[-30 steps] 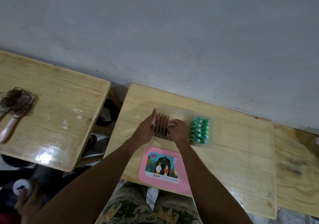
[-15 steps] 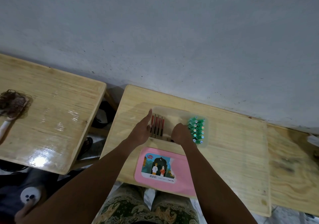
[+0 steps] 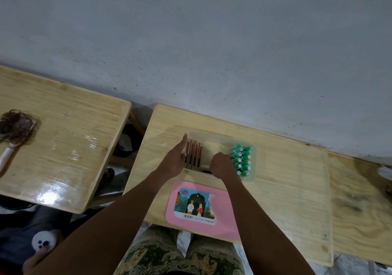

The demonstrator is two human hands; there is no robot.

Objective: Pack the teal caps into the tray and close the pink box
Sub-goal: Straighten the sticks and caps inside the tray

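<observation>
**Both hands at the tray, teal caps packed on its right**

Head view: a clear tray (image 3: 220, 136) sits on the middle table (image 3: 286, 190), near the grey wall (image 3: 212, 41). The teal caps (image 3: 241, 160) stand in two close rows at the tray's right end, silver dots on their tops. At the left end lie four slim red-and-gold tubes (image 3: 194, 155), side by side.

The left hand (image 3: 175, 160) lies flat along the tray's left edge, fingers straight and together, touching the outermost tube; it grips nothing that can be seen. The right hand (image 3: 221, 165) is curled over the tray's near edge, just left of the caps, knuckles up; whether it holds anything cannot be told, since the fingers are tucked under.

The pink box (image 3: 220, 211) lies flat on the table's near edge, just in front of the tray, between the two forearms. Its top bears a picture label with two small figures. The right forearm crosses its right side.

On the left table (image 3: 74, 158) rests a hairbrush (image 3: 14, 134) tangled with hair. Another hand, lower left, holds a white object (image 3: 43, 240).
</observation>
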